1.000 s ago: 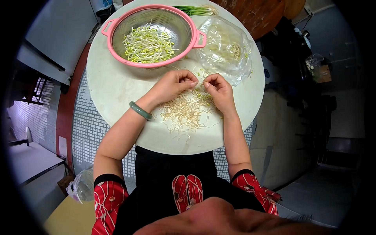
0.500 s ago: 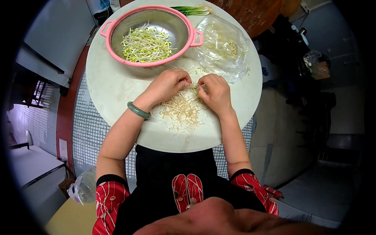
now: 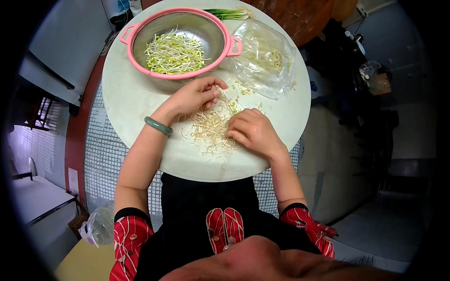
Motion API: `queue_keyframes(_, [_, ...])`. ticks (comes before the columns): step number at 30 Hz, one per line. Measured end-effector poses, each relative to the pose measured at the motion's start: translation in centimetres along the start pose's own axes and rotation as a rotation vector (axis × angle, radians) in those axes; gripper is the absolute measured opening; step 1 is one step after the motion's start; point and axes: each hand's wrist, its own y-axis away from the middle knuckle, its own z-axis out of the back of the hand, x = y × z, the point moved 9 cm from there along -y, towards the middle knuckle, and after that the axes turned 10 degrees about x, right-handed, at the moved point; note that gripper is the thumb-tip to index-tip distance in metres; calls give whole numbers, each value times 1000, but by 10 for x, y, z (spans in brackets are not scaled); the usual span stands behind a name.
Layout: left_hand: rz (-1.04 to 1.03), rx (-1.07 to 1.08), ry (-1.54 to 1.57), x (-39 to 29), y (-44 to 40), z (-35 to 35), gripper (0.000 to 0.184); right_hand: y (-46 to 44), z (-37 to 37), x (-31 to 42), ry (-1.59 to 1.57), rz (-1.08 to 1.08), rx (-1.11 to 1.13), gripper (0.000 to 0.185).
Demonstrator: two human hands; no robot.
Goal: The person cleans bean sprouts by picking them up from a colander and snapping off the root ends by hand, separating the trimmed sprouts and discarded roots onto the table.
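My left hand (image 3: 200, 95), a green bangle at its wrist, is raised over the back of a pile of thin, pale sprout roots (image 3: 209, 131). Its index finger reaches right and the other fingers curl in; a pale strand, seemingly a bean sprout, shows by the thumb. Lower and to the right, my right hand (image 3: 254, 132) rests at the pile's edge, its fingers bent down among the strands. Whatever its fingertips hold is hidden. Loose yellow-green sprout bits (image 3: 241, 88) lie behind the hands.
A pink-rimmed mesh colander (image 3: 213, 35) with bean sprouts (image 3: 174, 54) stands at the back left of the round table (image 3: 126, 103). Beside it lies a clear plastic bag (image 3: 262, 61) of sprouts. Green onions (image 3: 229, 14) lie at the far edge.
My hands, together over the pile before, have parted. The right one came down toward me onto the roots; the left shifted slightly left, its index finger lifting.
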Motion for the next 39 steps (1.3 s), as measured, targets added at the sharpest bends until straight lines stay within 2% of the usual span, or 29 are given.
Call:
queue_keyframes(2, [-13,-10,222,9,-4,1,26,-3,7,-5,-27,12,-92,10])
queue_keyframes(3, [-12,18,327,11,-6,-2,29,-4,11,-16,-29,-59,-113,11])
queue_keyframes(8, [30,-16,520,15,-10,-8,22,-7,27,-93,95,-379,-231,9])
queue_keyframes(9, [26,-9,535,14,-11,-9,21,-9,25,-102,122,-381,-226,9])
queue_keyframes(14, [61,-42,383,22,-11,-4,17,-15,26,-113,186,-394,-176,10])
queue_keyframes(17, [44,-52,298,21,-11,-1,19,-12,30,-108,76,-310,-253,10])
queue_keyframes(20, [14,-115,132,14,-12,0,21,-11,31,-94,-124,-349,-271,10])
queue_keyframes(26, [-55,-181,-220,11,-15,-1,20,-22,30,-51,6,-91,-300,11])
queue_keyframes(30, [-7,-185,-298,9,-12,-1,14,-23,29,-50,16,-90,-301,11])
queue_keyframes(33, [-71,-233,-120,12,-13,11,12,-19,27,-60,-24,-124,-276,11])
queue_keyframes(36, [-33,-208,405,18,-7,15,8,-22,11,-66,-183,-51,-60,12])
queue_keyframes(39, [-39,-128,580,21,-11,7,15,-29,12,-93,-278,-319,-169,15])
